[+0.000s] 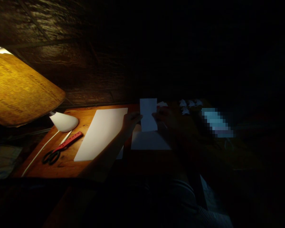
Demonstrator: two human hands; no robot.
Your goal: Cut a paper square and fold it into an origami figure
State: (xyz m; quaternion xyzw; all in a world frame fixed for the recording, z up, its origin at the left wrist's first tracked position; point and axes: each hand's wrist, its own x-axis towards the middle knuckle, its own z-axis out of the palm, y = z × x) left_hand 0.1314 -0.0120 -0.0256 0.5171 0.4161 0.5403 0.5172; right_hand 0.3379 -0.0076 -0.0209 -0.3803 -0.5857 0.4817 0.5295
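Note:
Between my two hands a small rectangular piece of white paper (148, 114) stands upright above the table. My left hand (131, 118) pinches its left edge. On the opposite edge, my right hand (161, 114) grips it too, though deep shadow hides most of those fingers. Below the held piece lies another white sheet (150, 141), flat on the wood. A larger stack of white paper (104, 131) rests to the left, partly covered by my left forearm.
Scissors (51, 156) with black handles and a red cover lie beside a white pencil-like stick (66, 138). A lamp (64, 122) with a yellow shade stands at the left, its cord (41, 152) trailing forward. Several folded paper shapes (191, 103) and a pixelated bright screen (217, 123) are at the right.

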